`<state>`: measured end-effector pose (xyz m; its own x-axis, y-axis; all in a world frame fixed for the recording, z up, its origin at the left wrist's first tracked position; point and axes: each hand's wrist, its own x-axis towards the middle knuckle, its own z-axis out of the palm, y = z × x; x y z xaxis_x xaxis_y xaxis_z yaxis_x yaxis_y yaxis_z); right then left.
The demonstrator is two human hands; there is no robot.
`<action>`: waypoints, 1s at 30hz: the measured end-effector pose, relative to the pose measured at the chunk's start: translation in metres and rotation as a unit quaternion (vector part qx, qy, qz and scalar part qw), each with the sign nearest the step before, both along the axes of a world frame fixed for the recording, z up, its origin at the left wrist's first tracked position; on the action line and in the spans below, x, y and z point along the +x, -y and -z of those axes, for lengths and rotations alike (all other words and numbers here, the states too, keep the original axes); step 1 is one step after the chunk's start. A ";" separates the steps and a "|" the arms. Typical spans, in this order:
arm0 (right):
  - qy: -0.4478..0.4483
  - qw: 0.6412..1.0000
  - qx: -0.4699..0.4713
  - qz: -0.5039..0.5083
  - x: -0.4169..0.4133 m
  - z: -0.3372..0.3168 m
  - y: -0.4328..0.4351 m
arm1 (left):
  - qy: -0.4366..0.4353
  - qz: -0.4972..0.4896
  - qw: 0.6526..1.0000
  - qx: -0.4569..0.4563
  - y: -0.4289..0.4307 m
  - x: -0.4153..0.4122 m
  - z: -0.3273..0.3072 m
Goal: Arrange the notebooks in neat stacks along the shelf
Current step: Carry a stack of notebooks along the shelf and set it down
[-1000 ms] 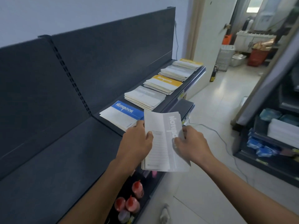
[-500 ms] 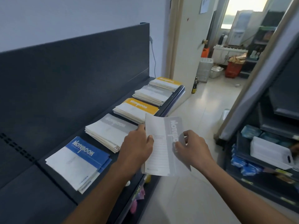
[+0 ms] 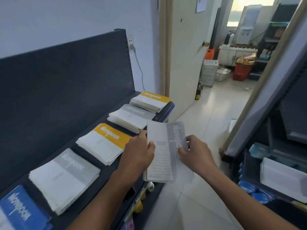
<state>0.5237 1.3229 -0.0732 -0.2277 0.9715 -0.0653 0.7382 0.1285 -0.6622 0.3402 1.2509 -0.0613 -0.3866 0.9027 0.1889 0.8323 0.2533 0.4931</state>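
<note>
Daylight came in through the far window [image 3: 236,12], which was blown out. Soft glare lay on the floor tiles [image 3: 214,103]. The foreground was even, slightly dim and bluish, with faint shadows. Motion blur smeared the notebook stacks [image 3: 66,176]. Wide-angle distortion tilted the right-hand upright [image 3: 265,103].

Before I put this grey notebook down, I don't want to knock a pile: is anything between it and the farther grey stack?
Nothing visible does. The grey notebook, held by the left hand and right hand, hangs close by the farther grey stack, whose top is bare.
</note>
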 end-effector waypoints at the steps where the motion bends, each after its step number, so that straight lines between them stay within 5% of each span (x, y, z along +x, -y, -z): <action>1: 0.001 1.000 -0.001 -0.009 0.003 0.001 -0.015 | 0.000 -0.009 1.000 0.001 -0.013 0.005 -0.001; 14: -0.010 0.982 -0.019 -0.185 -0.068 -0.003 -0.105 | 0.037 -0.202 0.979 -0.017 -0.034 -0.023 -0.008; 30: -0.006 0.901 0.017 -0.434 -0.271 0.000 0.001 | 0.048 -0.451 0.891 0.003 0.120 -0.150 0.004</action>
<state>0.2529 1.3223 -0.0730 -0.9027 0.4291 -0.0313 0.3431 0.6741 -0.6541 0.1901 1.1310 -0.0654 -0.9692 0.2152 0.1197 0.2451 0.7946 0.5555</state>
